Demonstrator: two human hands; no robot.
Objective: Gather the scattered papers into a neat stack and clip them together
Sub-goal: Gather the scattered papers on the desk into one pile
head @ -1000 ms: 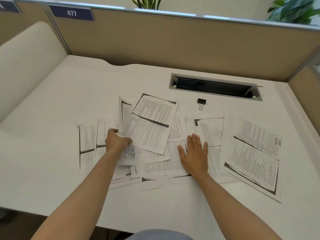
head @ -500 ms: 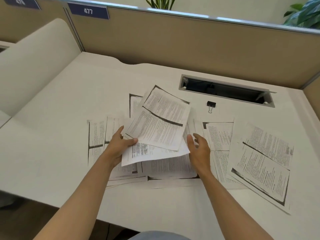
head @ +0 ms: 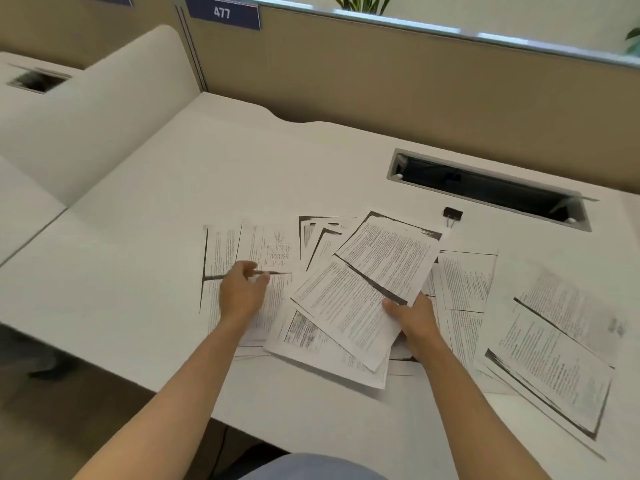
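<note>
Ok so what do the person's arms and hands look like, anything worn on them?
Both forearms are bare up to the frame's lower edge, with no sleeves in view. The left hand and right hand show no gloves, and no watch or bracelet at either wrist. Rings cannot be made out through the blur.

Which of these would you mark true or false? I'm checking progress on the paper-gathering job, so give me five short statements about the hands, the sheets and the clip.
1. The right hand grips a few printed white sheets lifted off the desk. True.
2. The small black binder clip is already fastened on those sheets. False: it lies loose on the white desk, near the dark cable slot.
3. The left hand holds the clip. False: it is over the sheets at the left, holding no clip.
4. More printed pages lie flat at the right side. True.
5. All papers form one neat stack. False: they are spread out.
</note>
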